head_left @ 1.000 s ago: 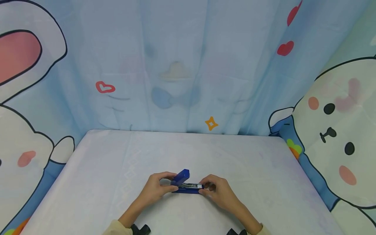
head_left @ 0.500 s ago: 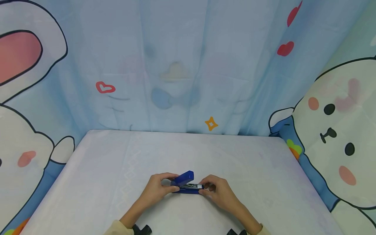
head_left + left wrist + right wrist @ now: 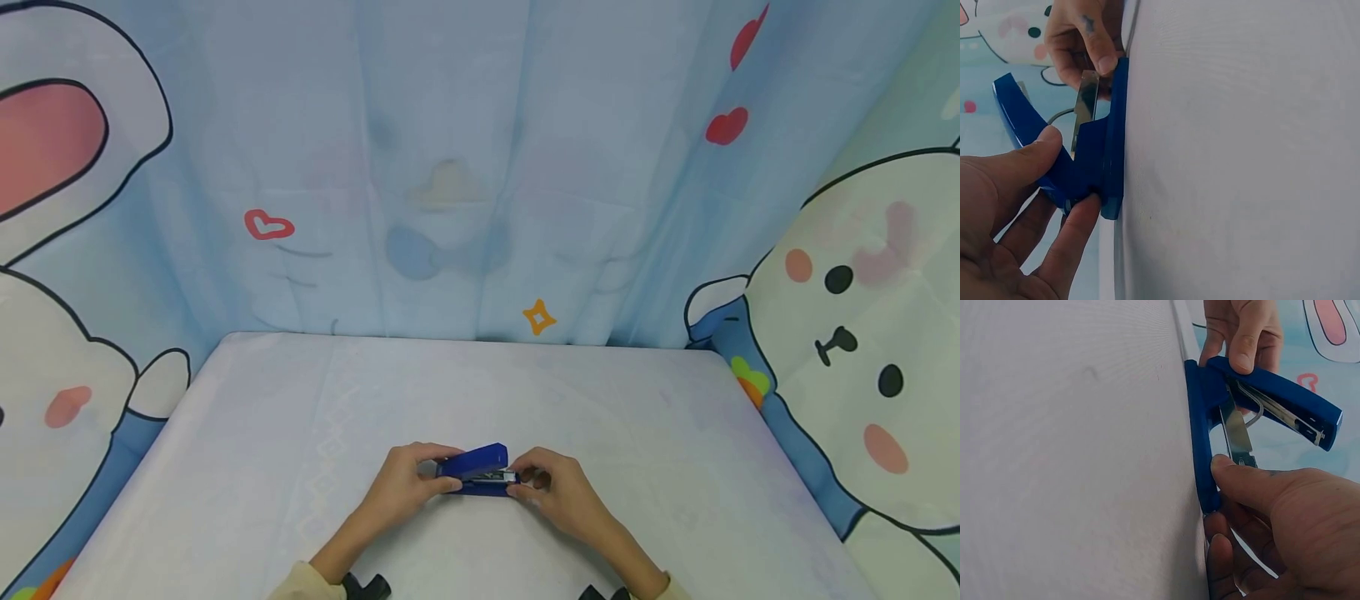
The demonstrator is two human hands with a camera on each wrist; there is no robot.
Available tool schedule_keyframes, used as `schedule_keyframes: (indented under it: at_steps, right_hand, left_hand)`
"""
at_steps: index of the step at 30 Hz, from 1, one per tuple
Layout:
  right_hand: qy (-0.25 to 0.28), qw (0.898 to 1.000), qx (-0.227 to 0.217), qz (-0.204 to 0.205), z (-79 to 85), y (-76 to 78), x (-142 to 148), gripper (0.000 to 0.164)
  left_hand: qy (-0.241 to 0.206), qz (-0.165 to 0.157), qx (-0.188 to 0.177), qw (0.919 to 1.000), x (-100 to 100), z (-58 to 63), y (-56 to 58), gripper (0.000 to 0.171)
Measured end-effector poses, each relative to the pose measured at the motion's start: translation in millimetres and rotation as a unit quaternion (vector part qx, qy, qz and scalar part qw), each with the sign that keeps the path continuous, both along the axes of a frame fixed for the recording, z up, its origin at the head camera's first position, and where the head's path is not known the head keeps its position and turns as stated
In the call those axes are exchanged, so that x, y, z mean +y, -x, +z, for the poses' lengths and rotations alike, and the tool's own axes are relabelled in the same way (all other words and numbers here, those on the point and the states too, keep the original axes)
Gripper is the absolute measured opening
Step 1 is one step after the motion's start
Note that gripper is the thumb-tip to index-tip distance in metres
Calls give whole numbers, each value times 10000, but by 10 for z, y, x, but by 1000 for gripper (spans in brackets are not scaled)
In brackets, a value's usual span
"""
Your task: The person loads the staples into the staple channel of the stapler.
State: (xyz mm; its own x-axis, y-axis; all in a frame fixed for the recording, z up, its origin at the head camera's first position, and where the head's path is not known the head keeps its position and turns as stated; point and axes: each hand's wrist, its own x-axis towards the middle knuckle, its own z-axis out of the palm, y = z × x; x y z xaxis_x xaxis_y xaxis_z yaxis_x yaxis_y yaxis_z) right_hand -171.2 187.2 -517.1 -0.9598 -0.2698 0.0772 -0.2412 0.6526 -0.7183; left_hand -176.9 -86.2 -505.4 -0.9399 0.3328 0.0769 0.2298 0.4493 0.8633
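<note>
Right, blue stapler is at lower centre of the head frame, near edge of the white table, between both hands. Cover is swung up off the base, hinge at the left end, gap widening to the right. In the right wrist frame it fills the upper right: metal rail bare, curved rod showing between rail and cover.

Grip: both hands occupied. Left hand grips the hinge end narrowly, thumb on the cover, other fingers around the back. Right hand pinches the front end of the base, thumb just beside the rail tip; can't tell if it touches the rail.

Step, my read: working the cover against a steadied base, left on the cover, right as anchor. Stills don't settle opening vs closing. Can't tell if the rail has staples either.

Next move: if closing, left thumb should press the cover down about the hinge, right hand pinning the base, its fingers clear of the gap. If access is wanted, left holds the cover up and right shifts from base to rail. Main risk, I'd say: pinched fingertips at the front end, or the base twisting if the right pinch slips.
</note>
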Motion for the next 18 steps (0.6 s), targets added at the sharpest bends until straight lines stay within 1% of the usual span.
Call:
schedule_keyframes:
  at_steps: [3,8,12,18]
  right_hand:
    - [21,10000,42,22,-3,0,7,23]
    - [28,9998,185,38,-10,4,5,23]
    - [69,9998,193,66,-12,9,15,22]
    - [104,9998,131,114,-12,14,27,22]
  left_hand:
    - [82,1,76,9999,14,2,0,34]
    - [372,24,278,9989,44,14,-2,34]
    - [574,47,410,9975,68,18,-7,34]
    - [743,98,460,9961,87,15,-16,34]
